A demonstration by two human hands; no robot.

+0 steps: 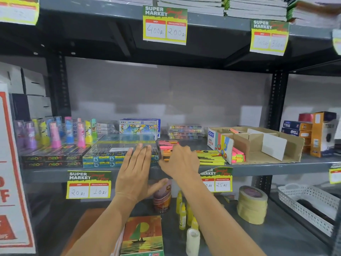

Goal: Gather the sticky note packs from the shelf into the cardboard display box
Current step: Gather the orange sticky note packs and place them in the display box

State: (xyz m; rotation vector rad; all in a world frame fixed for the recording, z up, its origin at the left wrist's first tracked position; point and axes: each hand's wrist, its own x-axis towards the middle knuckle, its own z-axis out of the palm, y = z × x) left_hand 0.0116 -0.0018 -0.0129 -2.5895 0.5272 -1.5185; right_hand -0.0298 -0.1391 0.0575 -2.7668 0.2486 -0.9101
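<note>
Pink and orange sticky note packs lie stacked on the middle shelf, with yellow packs just to their right. My right hand reaches over the orange pack, its fingers curled down at it; whether it grips the pack is hidden. My left hand is flat and spread, fingertips over the blue pen boxes beside the stack. The cardboard display box stands to the right on the same shelf. It has white dividers and holds pink and yellow note strips in its front left corner.
Neon pen boxes and colourful bottles fill the shelf's left. Pastel boxes stand behind. Orange and blue cartons sit right of the display box. Below are tape rolls, small yellow bottles and a white basket.
</note>
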